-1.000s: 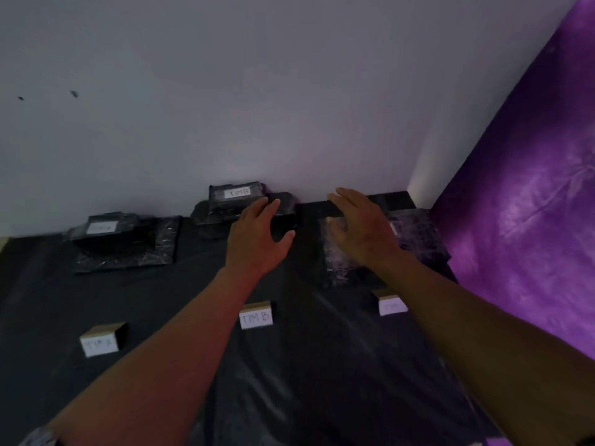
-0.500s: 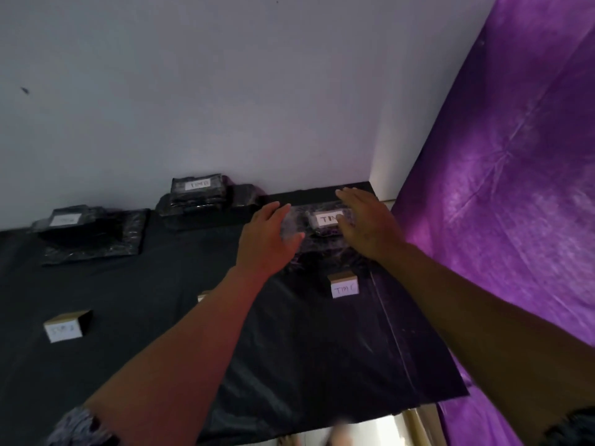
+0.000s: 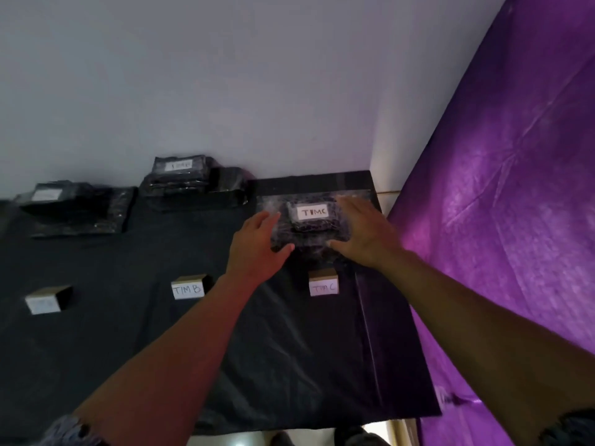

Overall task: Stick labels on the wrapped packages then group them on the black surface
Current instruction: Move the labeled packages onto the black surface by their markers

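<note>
A wrapped package marked "TIMC" [image 3: 314, 220] is flanked by both hands on the black surface [image 3: 128, 333].

The left hand [image 3: 257, 244] and right hand [image 3: 365, 233] are laid against its sides, fingers spread flat, nothing gripped. It is set just behind the "TIM C" block [image 3: 323, 284]; two other package piles [image 3: 193, 180] are seen left of it.

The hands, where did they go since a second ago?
Both hands moved right. The left hand left the middle stack of black wrapped packages and now flanks the black wrapped package with the white TIMC label, opposite the right hand. The stacks and small labelled blocks stayed put.
</note>
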